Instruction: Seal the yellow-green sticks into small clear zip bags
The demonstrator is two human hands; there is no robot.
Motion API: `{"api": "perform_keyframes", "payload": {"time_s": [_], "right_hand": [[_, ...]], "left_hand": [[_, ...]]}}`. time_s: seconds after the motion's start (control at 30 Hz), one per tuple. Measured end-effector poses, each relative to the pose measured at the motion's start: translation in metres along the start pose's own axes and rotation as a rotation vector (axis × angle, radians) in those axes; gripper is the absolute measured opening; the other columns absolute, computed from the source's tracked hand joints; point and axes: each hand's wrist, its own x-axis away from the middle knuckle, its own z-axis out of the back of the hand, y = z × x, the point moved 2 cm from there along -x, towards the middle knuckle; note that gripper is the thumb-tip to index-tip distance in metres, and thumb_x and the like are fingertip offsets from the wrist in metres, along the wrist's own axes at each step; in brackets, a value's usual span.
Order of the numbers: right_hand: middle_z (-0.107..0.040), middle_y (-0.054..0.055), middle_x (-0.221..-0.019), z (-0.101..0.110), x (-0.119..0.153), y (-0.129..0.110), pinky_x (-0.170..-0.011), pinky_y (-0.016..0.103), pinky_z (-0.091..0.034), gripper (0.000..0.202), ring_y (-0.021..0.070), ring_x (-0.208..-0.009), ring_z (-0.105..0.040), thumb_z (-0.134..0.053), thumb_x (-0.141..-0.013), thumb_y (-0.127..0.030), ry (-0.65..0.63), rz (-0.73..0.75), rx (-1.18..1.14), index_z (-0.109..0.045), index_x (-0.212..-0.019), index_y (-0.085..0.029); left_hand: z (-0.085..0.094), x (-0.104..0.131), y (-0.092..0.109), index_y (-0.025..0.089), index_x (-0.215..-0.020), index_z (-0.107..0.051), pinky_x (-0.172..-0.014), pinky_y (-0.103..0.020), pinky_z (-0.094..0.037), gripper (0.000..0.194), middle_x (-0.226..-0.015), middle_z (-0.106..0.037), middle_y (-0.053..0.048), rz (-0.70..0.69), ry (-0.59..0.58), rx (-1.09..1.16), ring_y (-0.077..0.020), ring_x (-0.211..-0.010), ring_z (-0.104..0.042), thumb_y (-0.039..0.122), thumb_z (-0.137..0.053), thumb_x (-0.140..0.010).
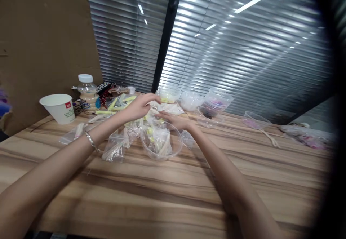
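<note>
My left hand reaches over the pile of small clear plastic bags, its fingers bent and apart from the thumb, nothing visible between them. Just to its right, my right hand stretches its fingers leftward onto pale packets behind the bowl. Whether those fingertips pinch anything is blurred. Between my forearms stands a clear plastic bowl holding small bags with pale and yellow strips. Several more filled bags lie to its left. A white sheet or bag lies behind my hands.
A paper cup and a white-capped bottle stand at the left by a cardboard panel. Several clear bowls line the back near the blinds. A clear cup with pink contents and a pink-filled bag lie right.
</note>
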Motion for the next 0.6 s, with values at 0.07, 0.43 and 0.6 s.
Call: {"api": "perform_keyframes", "payload": {"time_s": [0.07, 0.43, 0.6], "right_hand": [[-0.033, 0.01, -0.14, -0.002, 0.0, -0.002, -0.104, 0.041, -0.027, 0.064, 0.0263, -0.128, -0.031, -0.06, -0.076, -0.032, -0.026, 0.027, 0.044, -0.037, -0.136, -0.023], [-0.062, 0.009, -0.103, -0.006, 0.0, -0.008, -0.08, 0.031, -0.041, 0.039, 0.0233, -0.093, -0.056, -0.049, -0.082, -0.021, 0.338, -0.218, 0.193, -0.05, -0.12, -0.02], [-0.063, 0.005, -0.097, 0.0, 0.003, 0.005, -0.072, 0.029, -0.042, 0.036, 0.0194, -0.084, -0.057, -0.05, -0.078, -0.022, 0.538, -0.262, 0.032, -0.051, -0.114, -0.019]], "left_hand": [[-0.01, 0.001, -0.052, 0.027, -0.128, -0.041, -0.115, -0.036, -0.028, 0.05, -0.142, -0.031, -0.002, 0.139, -0.138, -0.179, -0.0149, -0.133, -0.032, 0.027, -0.042, -0.078], [-0.02, -0.003, -0.069, 0.019, -0.095, -0.063, -0.099, -0.031, -0.04, 0.045, -0.112, -0.055, -0.006, 0.224, -0.051, -0.224, -0.0146, -0.105, -0.05, 0.053, -0.041, -0.076], [-0.001, -0.011, -0.015, 0.021, -0.108, -0.054, -0.087, -0.029, -0.047, 0.05, -0.109, -0.054, -0.006, 0.23, 0.032, 0.192, -0.0093, -0.091, -0.053, 0.057, -0.046, -0.073]]}}
